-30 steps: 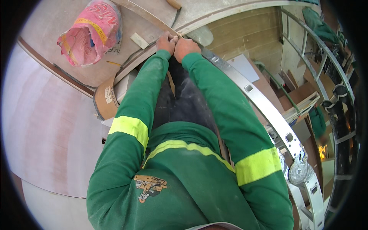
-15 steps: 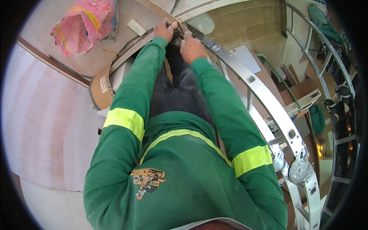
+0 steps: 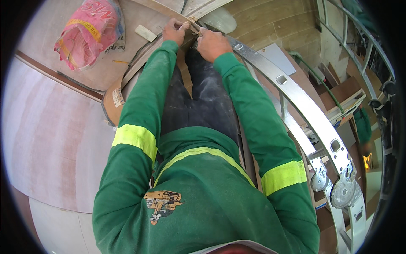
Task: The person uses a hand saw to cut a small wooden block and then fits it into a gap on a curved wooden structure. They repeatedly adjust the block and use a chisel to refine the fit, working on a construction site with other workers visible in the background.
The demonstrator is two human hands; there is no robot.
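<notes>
Both hands are stretched out far ahead of me, close together at a corner where wooden trim strips (image 3: 163, 7) meet. My left hand (image 3: 175, 31) is pinched closed at the corner, its fingertips against the wood. My right hand (image 3: 212, 43) is closed just to the right, thumb and fingers pressed together beside the end of the metal ladder. A thin brownish sliver shows between the two hands; whether either hand holds it is too small to tell. The aluminium ladder (image 3: 306, 99) runs from beside my right hand down along my right side.
A pink sack (image 3: 86, 36) with a yellow band lies at far left, near a small white block (image 3: 145, 33). A brown cardboard roll (image 3: 113, 101) stands by my left forearm. At right are a white sheet (image 3: 277, 58), wooden boards and a second ladder (image 3: 355, 51).
The view has shifted slightly. My hands stay at the same corner, and the right hand has turned a little, with its fingers closer to the left hand.
</notes>
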